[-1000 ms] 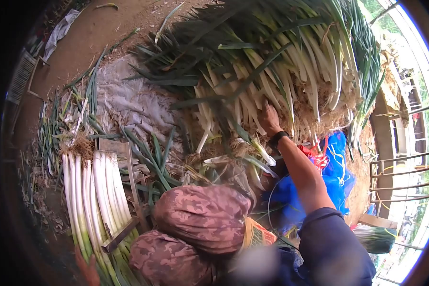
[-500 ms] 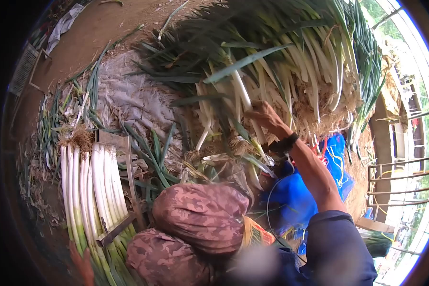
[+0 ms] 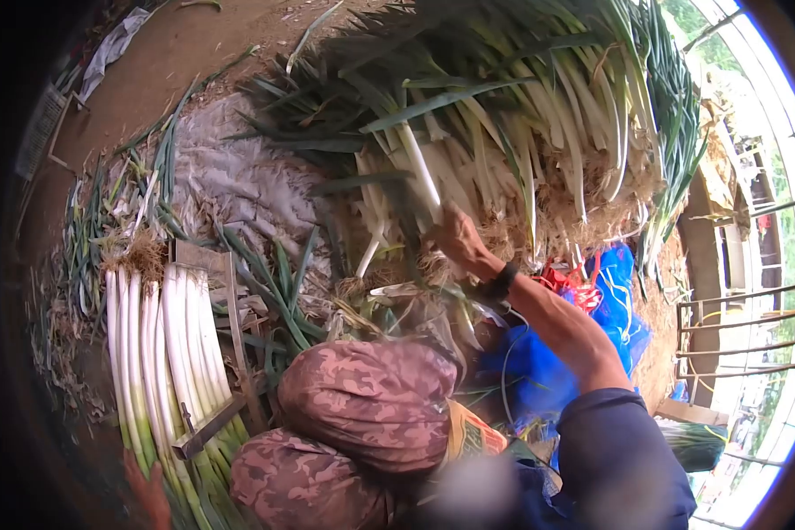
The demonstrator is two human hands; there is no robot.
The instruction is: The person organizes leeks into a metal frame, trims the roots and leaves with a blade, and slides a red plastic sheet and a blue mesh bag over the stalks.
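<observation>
My right hand (image 3: pixel 458 240), with a dark band at its wrist, closes around the lower end of a long green onion (image 3: pixel 421 172). Its white stalk slants up and left from my fingers toward dark leaves. Beyond it lies a large heap of green onions (image 3: pixel 583 132), rooty ends toward me. At the lower left, my left hand (image 3: pixel 148 488) rests beside the green part of a neat row of green onions (image 3: pixel 181 322), fingers stretched out. That row lies in a metal frame (image 3: pixel 236 309) with its roots at the far end.
My knees (image 3: pixel 362 402) in camouflage cloth are between the two piles. Blue sheeting (image 3: pixel 548 371) with red string (image 3: pixel 583 287) lies at right. A pale crumpled sheet (image 3: pixel 238 168) and loose leaves (image 3: pixel 283 291) cover the ground. Metal bars (image 3: pixel 742 331) stand far right.
My right hand has moved left and slightly up, and the green onion in it has shifted left. Its lower end no longer shows below my hand. My left hand stays near the row.
</observation>
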